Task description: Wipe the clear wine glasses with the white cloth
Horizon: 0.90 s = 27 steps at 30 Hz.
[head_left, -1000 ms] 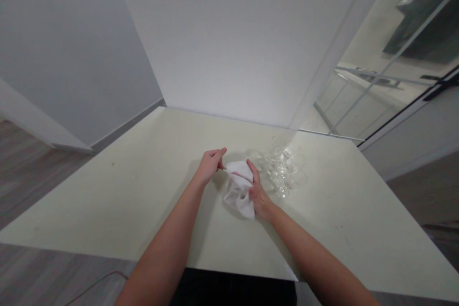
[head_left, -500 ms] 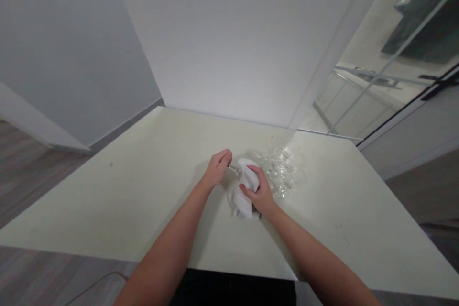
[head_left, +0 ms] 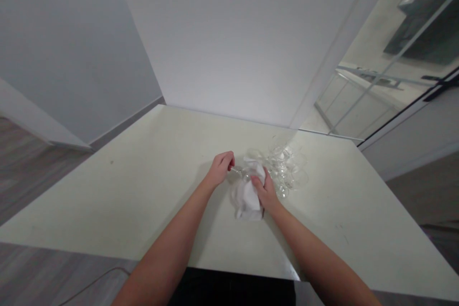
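My left hand is closed in a pinch on the thin stem of a clear wine glass held sideways above the table. A white cloth wraps the bowl of that glass, and my right hand grips the cloth around it, fingers curled. The bowl is mostly hidden by the cloth. Both hands are over the middle of the pale table.
Several clear stemmed glasses stand clustered on the table just right of my hands. White walls rise behind the table. A glass partition stands at the right. Wooden floor shows at the left.
My left hand has moved slightly right along the stem. My right hand has shifted up and right over the cloth, which now bunches lower under my palm.
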### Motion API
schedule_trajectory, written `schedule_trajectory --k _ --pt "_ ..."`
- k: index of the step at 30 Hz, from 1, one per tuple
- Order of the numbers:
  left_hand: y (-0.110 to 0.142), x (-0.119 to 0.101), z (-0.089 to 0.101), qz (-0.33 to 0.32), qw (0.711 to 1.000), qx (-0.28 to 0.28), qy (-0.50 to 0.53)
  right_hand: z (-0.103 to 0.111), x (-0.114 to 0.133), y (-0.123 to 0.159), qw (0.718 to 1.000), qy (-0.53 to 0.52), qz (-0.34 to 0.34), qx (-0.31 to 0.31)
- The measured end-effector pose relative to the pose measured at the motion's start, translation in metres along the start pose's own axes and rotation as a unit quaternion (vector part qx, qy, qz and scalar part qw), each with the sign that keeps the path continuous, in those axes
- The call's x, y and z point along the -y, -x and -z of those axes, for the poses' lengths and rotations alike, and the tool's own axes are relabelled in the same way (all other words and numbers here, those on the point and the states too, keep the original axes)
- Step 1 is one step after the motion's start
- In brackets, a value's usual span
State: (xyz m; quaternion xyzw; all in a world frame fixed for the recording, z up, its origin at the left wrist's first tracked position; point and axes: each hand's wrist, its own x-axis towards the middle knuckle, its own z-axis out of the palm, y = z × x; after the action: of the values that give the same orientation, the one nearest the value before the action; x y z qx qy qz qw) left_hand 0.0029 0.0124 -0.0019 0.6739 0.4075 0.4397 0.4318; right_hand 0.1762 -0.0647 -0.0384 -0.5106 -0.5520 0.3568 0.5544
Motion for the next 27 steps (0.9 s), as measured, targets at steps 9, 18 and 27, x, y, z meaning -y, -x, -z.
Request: schedule_trajectory --k 9,18,27 --pt "0.008 -0.009 0.001 -0.118 0.993 0.001 0.014 -0.003 0.0 -0.001 0.999 -0.037 -0.016 -0.002" --pt "-0.004 0.005 -0.004 0.05 0.998 -0.04 0.012 0.003 -0.001 0.002 0.99 0.095 0.1 0.036" --pt "-0.009 0.004 0.004 0.173 0.98 -0.056 0.084 -0.009 -0.001 0.009 0.986 -0.158 -0.042 -0.044"
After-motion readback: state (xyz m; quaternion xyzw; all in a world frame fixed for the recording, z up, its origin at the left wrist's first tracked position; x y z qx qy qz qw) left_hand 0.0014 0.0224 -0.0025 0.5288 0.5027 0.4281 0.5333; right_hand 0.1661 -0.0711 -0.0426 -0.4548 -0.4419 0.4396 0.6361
